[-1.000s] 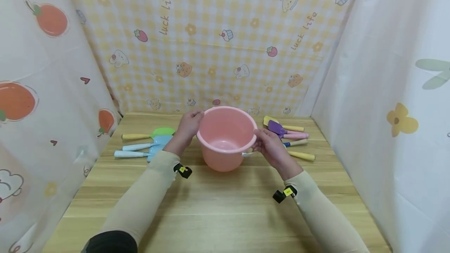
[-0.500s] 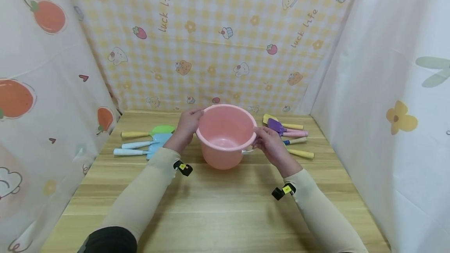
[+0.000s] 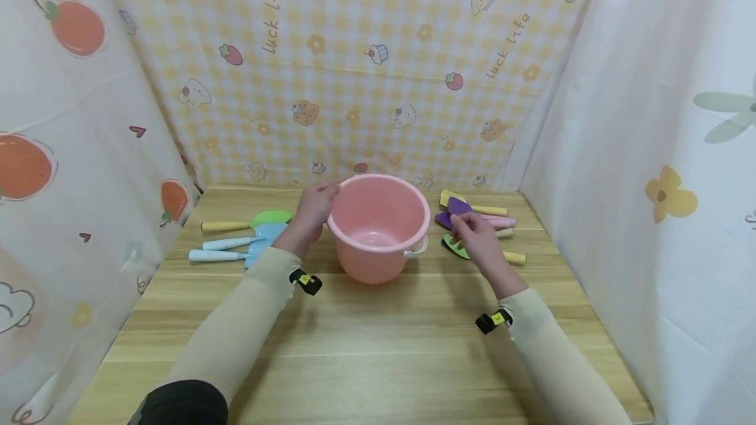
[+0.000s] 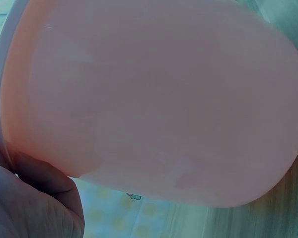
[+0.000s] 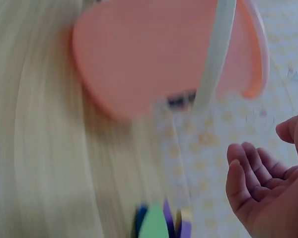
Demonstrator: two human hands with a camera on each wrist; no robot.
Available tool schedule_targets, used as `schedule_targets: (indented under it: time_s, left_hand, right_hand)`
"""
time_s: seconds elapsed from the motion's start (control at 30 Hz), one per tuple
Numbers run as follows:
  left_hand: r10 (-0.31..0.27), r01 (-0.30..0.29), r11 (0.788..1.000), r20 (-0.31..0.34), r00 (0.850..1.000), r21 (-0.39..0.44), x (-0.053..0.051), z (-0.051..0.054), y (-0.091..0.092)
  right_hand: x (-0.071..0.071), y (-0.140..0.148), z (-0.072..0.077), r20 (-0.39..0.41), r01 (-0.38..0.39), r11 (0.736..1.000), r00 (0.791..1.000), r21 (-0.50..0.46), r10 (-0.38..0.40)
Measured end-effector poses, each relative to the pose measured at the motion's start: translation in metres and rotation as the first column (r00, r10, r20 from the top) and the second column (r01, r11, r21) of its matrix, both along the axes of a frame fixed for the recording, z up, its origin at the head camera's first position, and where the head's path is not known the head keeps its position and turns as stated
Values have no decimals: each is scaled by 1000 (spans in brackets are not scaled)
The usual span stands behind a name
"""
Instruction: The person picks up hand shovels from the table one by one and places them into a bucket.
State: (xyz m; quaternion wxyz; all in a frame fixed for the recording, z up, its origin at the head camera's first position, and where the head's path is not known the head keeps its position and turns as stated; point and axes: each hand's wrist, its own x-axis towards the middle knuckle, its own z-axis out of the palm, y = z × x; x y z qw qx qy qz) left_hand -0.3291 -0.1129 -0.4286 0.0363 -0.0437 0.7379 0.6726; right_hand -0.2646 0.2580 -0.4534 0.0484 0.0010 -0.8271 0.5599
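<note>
A pink plastic bucket [image 3: 371, 266] stands upright at the middle of the wooden table. My left hand [image 3: 312, 216] holds its left rim; in the left wrist view the fingers [image 4: 47, 178] curl at the rim of the bucket [image 4: 154, 99]. The white handle [image 3: 418, 249] hangs at the bucket's right side. My right hand [image 3: 483, 242] is apart from the bucket, above the toy garden tools on the right. Its fingers are loosely curled with nothing between them, as the right wrist view shows of that hand [image 5: 265, 191].
On the left lie a green shovel [image 3: 272, 216] and light blue shovels [image 3: 267, 235]. On the right are a yellow shovel [image 3: 452, 198], purple shovels [image 3: 459, 206] and a green rake-like tool [image 3: 455, 246], partly covered by my hand. A checked cloth [image 3: 354, 90] hangs behind.
My right hand has let go of the bucket's right rim and moved right, over the tools. The white handle now hangs in plain sight. My left hand stays on the rim.
</note>
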Motion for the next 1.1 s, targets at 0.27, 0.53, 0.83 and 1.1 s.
schedule_targets:
  time_s: [0.27,0.53,0.83,1.1]
  left_hand:
    - [-3,3,1000,-9,1000,-22,1,1,0]
    - [-11,10,1000,-12,1000,-18,3,4,0]
    - [-10,10,1000,-17,1000,-7,3,4,0]
    - [-9,9,1000,-9,1000,-2,4,4,0]
  right_hand:
    - [-1,62,-21,-124,113,924,990,366,-72]
    - [-3,101,-35,-163,31,863,985,504,60]
    - [-7,119,-49,-162,-10,688,970,726,184]
    - [-8,128,-59,-156,4,543,959,840,235]
